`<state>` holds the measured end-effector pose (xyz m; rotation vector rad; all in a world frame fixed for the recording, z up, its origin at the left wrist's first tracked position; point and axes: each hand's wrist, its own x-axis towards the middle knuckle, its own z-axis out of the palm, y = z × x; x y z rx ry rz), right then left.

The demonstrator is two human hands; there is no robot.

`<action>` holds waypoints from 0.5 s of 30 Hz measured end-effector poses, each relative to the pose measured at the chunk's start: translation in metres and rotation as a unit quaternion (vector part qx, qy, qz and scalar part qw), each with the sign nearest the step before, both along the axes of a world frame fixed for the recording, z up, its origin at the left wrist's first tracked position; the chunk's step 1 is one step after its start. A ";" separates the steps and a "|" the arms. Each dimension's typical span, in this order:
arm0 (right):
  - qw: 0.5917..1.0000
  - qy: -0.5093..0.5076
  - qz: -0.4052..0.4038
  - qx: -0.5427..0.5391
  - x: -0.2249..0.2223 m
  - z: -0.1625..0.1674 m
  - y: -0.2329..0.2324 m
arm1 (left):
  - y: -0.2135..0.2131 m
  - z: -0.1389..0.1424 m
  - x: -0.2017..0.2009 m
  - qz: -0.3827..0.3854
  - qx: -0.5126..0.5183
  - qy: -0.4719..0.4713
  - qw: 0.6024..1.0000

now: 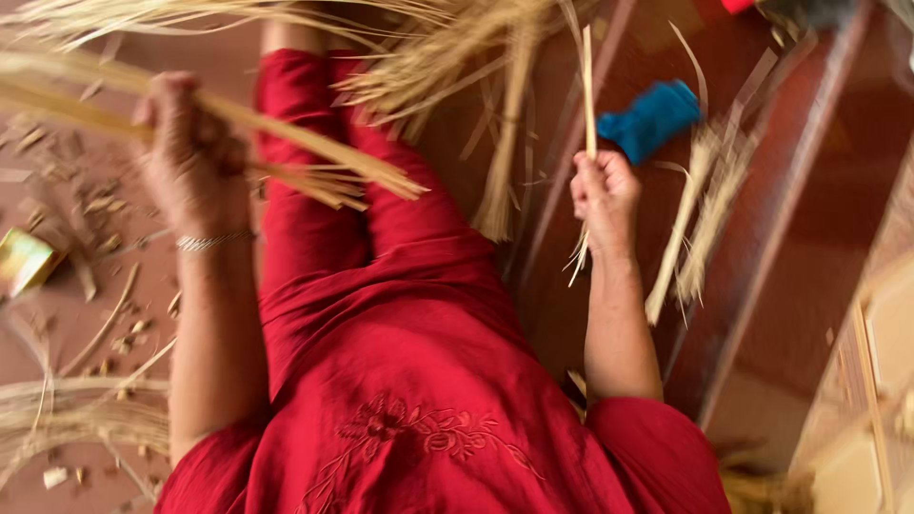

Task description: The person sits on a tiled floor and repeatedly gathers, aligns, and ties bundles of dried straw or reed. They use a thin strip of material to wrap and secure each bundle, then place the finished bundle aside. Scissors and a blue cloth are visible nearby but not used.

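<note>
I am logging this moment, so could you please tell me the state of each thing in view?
left hand: shut on a straw bundle
right hand: shut on a strip, upright
blue cloth: crumpled on the floor
loose straw: lying beside the cloth
scraps: scattered on the floor

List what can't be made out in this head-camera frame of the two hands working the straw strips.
- Left hand: motion blur hides its fingers and grip on the straw bundle.
- Straw bundle: its far end is cut off by the left edge.
- Right hand: closed around a thin strip; the fingertips are hidden.
- Blue object: too blurred to identify.
- Yellowish object: cut by the left edge.
</note>
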<state>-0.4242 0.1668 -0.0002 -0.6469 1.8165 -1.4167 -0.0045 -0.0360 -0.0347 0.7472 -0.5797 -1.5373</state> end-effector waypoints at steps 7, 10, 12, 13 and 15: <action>0.935 0.258 -0.236 0.060 -0.154 0.005 0.147 | 0.016 -0.022 -0.019 -0.153 0.035 0.038 0.987; 0.896 0.368 -0.245 0.039 -0.214 -0.012 0.198 | 0.021 -0.025 -0.031 -0.152 0.093 0.011 0.984; 0.883 0.381 -0.271 0.053 -0.245 -0.030 0.224 | 0.024 -0.025 -0.039 -0.168 0.100 0.001 0.981; 0.876 0.386 -0.281 0.060 -0.258 -0.039 0.233 | 0.026 -0.025 -0.043 -0.177 0.100 -0.001 0.979; 0.904 0.250 -0.348 -0.014 -0.277 -0.060 0.240 | 0.029 -0.024 -0.052 -0.197 0.092 -0.001 0.976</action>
